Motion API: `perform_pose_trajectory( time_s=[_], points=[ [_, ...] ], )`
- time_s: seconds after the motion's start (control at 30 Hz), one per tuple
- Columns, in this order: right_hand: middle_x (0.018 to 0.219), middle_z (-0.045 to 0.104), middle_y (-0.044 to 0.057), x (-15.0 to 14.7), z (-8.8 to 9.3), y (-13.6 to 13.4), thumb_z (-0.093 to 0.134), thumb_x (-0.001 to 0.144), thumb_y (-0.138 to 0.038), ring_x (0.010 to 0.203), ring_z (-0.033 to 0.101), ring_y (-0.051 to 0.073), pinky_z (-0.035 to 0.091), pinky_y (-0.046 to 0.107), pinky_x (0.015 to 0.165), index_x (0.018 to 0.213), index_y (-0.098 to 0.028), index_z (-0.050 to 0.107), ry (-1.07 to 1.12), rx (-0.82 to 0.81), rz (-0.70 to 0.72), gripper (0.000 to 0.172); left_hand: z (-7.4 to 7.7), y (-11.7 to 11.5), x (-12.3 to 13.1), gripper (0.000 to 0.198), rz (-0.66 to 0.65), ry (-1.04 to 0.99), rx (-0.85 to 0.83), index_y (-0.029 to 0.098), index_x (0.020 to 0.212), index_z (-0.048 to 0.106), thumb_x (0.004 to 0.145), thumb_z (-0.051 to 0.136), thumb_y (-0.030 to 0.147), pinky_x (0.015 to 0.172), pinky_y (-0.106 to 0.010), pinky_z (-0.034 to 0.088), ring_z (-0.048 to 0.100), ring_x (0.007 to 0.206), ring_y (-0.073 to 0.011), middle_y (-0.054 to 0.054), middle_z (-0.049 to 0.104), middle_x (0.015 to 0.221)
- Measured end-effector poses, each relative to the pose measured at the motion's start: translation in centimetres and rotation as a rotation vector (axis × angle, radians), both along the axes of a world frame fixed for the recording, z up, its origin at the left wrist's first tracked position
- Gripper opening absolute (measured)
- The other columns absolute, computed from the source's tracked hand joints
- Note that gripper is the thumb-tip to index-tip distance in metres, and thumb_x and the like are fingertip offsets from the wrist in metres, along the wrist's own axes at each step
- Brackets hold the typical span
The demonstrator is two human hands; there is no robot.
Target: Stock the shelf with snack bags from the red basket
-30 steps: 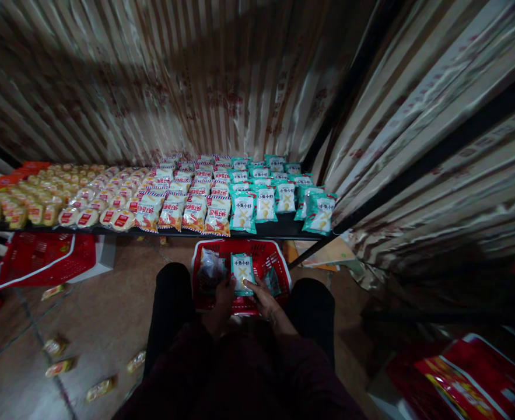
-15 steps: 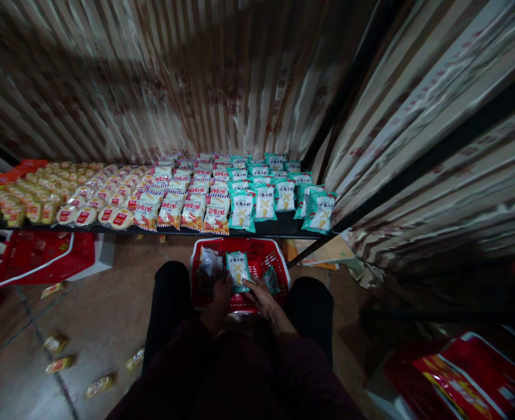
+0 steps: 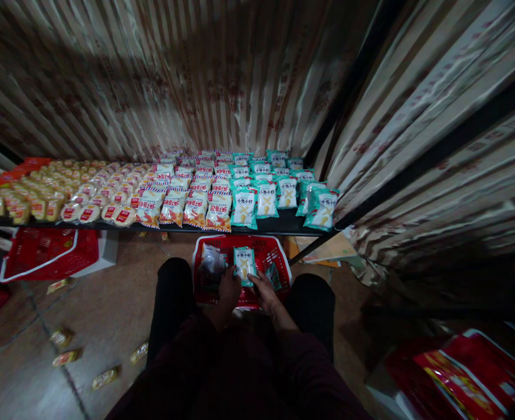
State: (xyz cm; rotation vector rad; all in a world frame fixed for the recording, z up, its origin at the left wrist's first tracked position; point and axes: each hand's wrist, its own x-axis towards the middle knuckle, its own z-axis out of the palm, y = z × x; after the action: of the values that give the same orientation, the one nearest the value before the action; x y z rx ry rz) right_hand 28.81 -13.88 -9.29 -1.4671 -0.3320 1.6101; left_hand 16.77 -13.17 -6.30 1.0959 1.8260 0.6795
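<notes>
A teal and white snack bag (image 3: 244, 263) is held upright over the red basket (image 3: 286, 274) between my knees. My left hand (image 3: 230, 287) grips its lower left edge. At the lower right edge, my right hand (image 3: 264, 290) holds it with the thumb on the front. Inside the basket lie a clear and white packet (image 3: 213, 258) on the left and another teal packet (image 3: 273, 276) on the right. On the black shelf (image 3: 279, 225) ahead stand rows of teal bags (image 3: 244, 208), with red and white bags (image 3: 195, 208) to their left.
Round packaged cakes (image 3: 89, 213) and small yellow packs (image 3: 38, 208) fill the shelf's left part. Another red basket (image 3: 36, 252) sits beneath it. Several yellow packs (image 3: 104, 378) lie on the floor at left. Red packages (image 3: 471, 373) are at lower right; cardboard (image 3: 322, 248) lies under the shelf.
The held bag and both hands have moved slightly right and up over the basket. The view has shifted a little.
</notes>
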Motion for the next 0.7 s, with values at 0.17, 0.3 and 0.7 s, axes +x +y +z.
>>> perform_pose_trajectory(
  time_s=[0.17,0.3,0.7],
  points=[
    [0.095,0.074,-0.001,0.0,-0.2,0.0,0.078,0.061,-0.025,0.09,0.069,0.02,0.056,0.03,0.074,0.115,-0.032,0.063,-0.007,-0.006,-0.009,0.056,0.5,-0.2,0.1,0.042,-0.066,0.058,0.017,0.013,0.12,0.063,0.08,0.053,0.006,0.104,-0.031,0.038,0.057,0.119,-0.0242,-0.016,0.062,0.128],
    [0.095,0.073,-0.001,0.1,-0.4,0.0,0.079,0.059,-0.028,0.09,0.068,0.02,0.056,0.03,0.071,0.114,-0.033,0.063,-0.012,0.004,-0.005,0.058,1.0,-0.2,0.2,0.043,-0.079,0.09,0.029,0.014,0.122,0.062,0.081,0.051,0.007,0.104,-0.03,0.038,0.057,0.118,-0.0231,-0.014,0.064,0.124],
    [0.113,0.07,-0.001,0.0,0.2,-0.2,0.081,0.057,-0.033,0.106,0.064,0.02,0.053,0.03,0.084,0.121,-0.034,0.061,0.013,0.08,0.036,0.067,1.5,0.3,1.2,0.039,-0.055,0.01,0.076,0.013,0.117,0.065,0.081,0.051,0.009,0.109,-0.03,0.033,0.053,0.123,-0.0235,-0.014,0.063,0.125]
  ],
)
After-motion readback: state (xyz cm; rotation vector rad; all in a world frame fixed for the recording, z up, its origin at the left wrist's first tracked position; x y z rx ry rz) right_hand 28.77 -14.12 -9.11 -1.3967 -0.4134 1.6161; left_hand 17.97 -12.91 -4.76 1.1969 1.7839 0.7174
